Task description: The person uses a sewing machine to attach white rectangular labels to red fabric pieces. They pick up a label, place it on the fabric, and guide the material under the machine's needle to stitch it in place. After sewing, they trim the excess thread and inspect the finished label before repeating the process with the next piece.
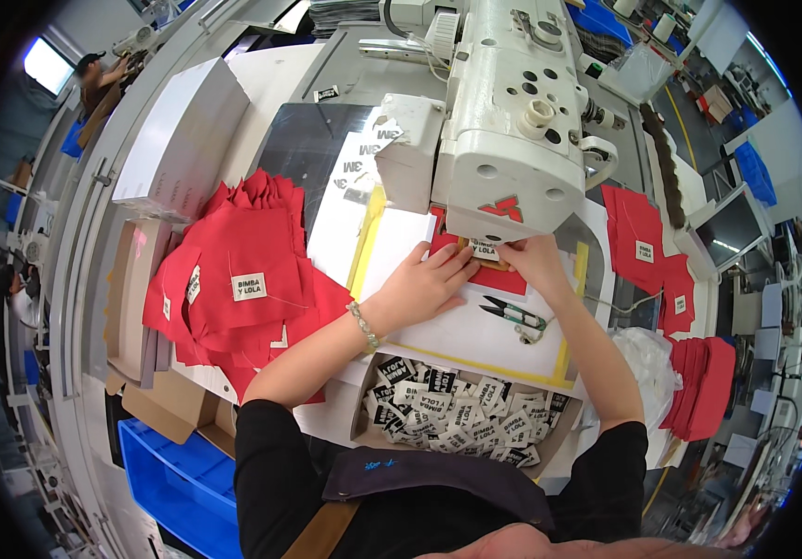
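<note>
My left hand (427, 282) lies flat on a red fabric piece (492, 278) under the head of a white sewing machine (513, 121), fingers spread and pressing the cloth down. My right hand (531, 259) pinches a small white woven label (485, 250) against the same fabric just below the machine's needle area. The needle itself is hidden by the machine head. A small pair of thread snips (515, 317) lies on the white table just in front of my right hand.
A heap of red pieces with sewn labels (242, 279) lies to the left. More red pieces (648, 252) and a folded red stack (704, 387) sit right. A box of loose labels (457, 410) is near my body. A blue bin (177, 475) stands lower left.
</note>
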The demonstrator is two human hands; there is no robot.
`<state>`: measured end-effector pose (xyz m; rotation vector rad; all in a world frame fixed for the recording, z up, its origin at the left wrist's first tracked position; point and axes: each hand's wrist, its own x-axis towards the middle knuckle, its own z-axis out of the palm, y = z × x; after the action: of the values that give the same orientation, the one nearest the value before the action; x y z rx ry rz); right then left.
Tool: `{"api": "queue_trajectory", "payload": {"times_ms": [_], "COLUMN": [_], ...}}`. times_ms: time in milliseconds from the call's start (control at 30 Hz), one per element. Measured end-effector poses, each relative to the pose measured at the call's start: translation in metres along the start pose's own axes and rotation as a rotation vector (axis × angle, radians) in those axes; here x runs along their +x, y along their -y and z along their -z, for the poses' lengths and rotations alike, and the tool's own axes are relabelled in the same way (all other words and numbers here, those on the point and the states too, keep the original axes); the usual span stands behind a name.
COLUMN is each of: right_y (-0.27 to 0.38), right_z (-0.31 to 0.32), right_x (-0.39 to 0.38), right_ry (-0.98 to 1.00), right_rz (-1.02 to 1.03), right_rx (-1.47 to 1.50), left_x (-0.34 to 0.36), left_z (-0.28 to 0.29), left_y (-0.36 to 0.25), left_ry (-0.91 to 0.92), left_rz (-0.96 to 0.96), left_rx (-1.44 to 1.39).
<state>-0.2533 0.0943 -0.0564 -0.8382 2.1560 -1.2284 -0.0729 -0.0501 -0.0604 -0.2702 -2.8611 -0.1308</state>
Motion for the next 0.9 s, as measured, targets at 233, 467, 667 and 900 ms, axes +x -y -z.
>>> {"api": "queue_trajectory", "payload": {"times_ms": [233, 467, 667, 900], "right_y": [0.007, 0.009, -0.004, 0.001], "right_z": [0.000, -0.003, -0.005, -0.005], "right_x": [-0.002, -0.005, 0.002, -0.002], "right_ry": [-0.008, -0.063, -0.111, -0.116], "right_rz": [0.003, 0.058, 0.154, 0.155], "right_rx": [-0.025, -0.083, -0.163, -0.132], "left_x": [-0.001, -0.011, 0.001, 0.009], "left_z": [0.000, 0.001, 0.003, -0.001], "left_y": [0.011, 0.026, 0.011, 0.005], "left_ry": [-0.034, -0.109, -0.078, -0.039], "left_rz": [-0.013, 0.020, -0.086, -0.104], "left_rx": [0.052, -0.016, -0.031, 0.069]}}
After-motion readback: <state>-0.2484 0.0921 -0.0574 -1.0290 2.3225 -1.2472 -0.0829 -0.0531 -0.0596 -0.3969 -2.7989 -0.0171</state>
